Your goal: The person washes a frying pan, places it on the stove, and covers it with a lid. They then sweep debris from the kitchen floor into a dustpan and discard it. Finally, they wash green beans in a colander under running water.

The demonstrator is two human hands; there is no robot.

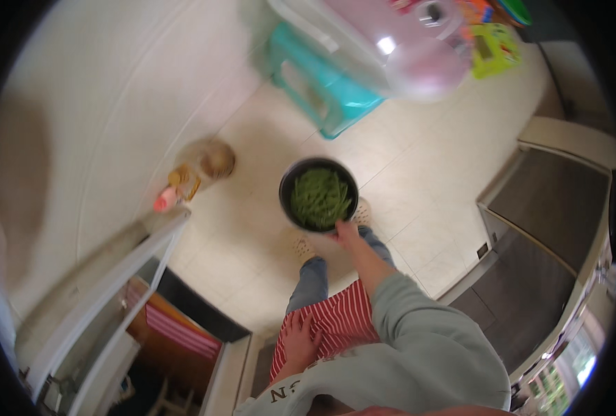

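My right hand (347,234) grips the near rim of a dark round pot (283,193), held out over the floor in front of me. Green vegetable pieces, like cut green beans (319,197), lie inside it. My left hand (300,338) rests with spread fingers on the red-and-white striped apron (344,317) at my waist and holds nothing. Below the pot are my beige perforated clogs (304,248) on the tiled floor.
A turquoise plastic stool (357,104) stands ahead, a pale plastic container (334,26) above it. Clear bottles with a yellow handle (184,179) stand by the left wall. Dark-fronted cabinets (547,203) line the right; a white-framed door (105,296) is at lower left.
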